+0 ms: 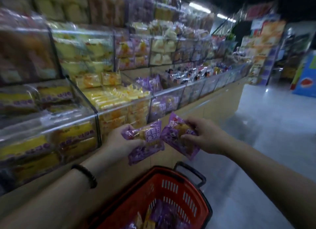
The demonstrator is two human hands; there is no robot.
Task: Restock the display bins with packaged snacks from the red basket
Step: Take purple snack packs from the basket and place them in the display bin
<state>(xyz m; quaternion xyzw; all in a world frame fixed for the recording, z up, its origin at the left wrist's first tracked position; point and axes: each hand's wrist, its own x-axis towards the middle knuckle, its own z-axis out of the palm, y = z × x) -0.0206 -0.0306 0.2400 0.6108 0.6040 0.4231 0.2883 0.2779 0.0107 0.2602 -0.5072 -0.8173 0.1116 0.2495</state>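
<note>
Two purple packets are held mid-frame, one per hand. The left hand (119, 142) grips the left packet (147, 141), which slants up to the right. The right packet (177, 138), slanting up to the left, is pinched by the right hand (206, 136). The purple-stocked bin (165, 103) lies directly above, nearest the right packet's top corner. The red basket (172, 192) sits below.

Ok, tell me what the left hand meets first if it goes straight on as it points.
Probably the clear front of the purple-snack bin, ahead of the left hand and its purple packets; depth is unclear.
</note>
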